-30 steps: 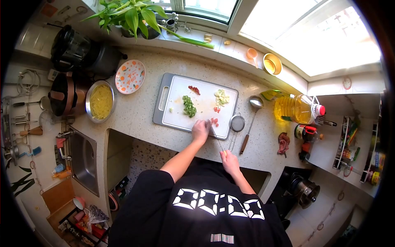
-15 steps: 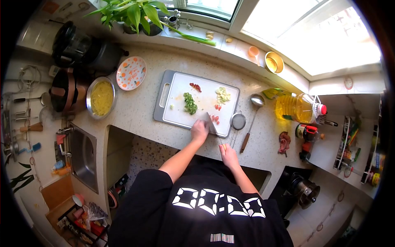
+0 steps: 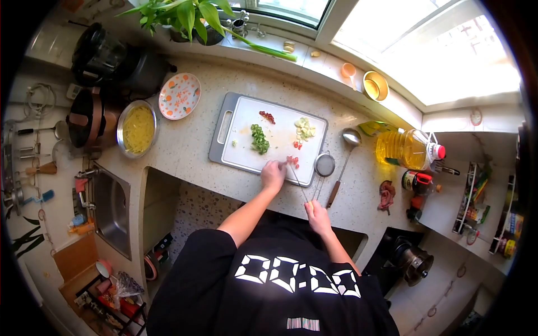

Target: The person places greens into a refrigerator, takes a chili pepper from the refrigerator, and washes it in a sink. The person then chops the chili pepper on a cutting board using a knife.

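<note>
A white cutting board with a grey rim lies on the speckled counter. On it are a pile of chopped green pieces, small red pieces, pale slices and more red bits. My left hand rests on the board's near edge, fingers curled beside the red bits. My right hand grips the handle of a knife, whose thin blade reaches up to the red bits.
A strainer and a ladle lie right of the board, then an oil bottle. A bowl of yellow food, a patterned plate and pots stand left. A sink is at lower left.
The knife blade, tilted flat-side up beside my left hand half a second ago, now stands edge-on at the red bits. My right hand has dropped slightly towards me.
</note>
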A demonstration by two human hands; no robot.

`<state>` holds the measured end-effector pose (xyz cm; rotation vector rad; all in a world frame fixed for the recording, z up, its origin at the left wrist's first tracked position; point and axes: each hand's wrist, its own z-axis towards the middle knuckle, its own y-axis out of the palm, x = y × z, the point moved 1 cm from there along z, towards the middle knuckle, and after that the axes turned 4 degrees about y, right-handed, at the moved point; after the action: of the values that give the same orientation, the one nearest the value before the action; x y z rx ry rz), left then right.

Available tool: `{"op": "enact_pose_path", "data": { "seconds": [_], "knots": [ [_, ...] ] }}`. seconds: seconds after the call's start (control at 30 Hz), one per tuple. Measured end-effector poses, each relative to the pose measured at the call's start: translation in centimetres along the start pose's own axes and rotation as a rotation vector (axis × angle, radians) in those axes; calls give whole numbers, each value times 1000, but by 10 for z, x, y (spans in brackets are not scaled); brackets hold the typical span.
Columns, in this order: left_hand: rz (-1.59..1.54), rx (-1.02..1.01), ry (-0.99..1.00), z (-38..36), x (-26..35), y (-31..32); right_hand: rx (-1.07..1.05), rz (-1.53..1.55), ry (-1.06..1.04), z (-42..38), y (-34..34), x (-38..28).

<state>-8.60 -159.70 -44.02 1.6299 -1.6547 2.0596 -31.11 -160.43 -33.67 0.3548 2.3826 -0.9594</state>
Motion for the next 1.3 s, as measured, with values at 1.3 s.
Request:
{"op": "enact_pose_path", "data": {
  "seconds": [1.3],
  "knots": [
    [13, -8, 84, -9, -2, -7, 7, -106, 63, 19, 25, 5]
  ]
}}
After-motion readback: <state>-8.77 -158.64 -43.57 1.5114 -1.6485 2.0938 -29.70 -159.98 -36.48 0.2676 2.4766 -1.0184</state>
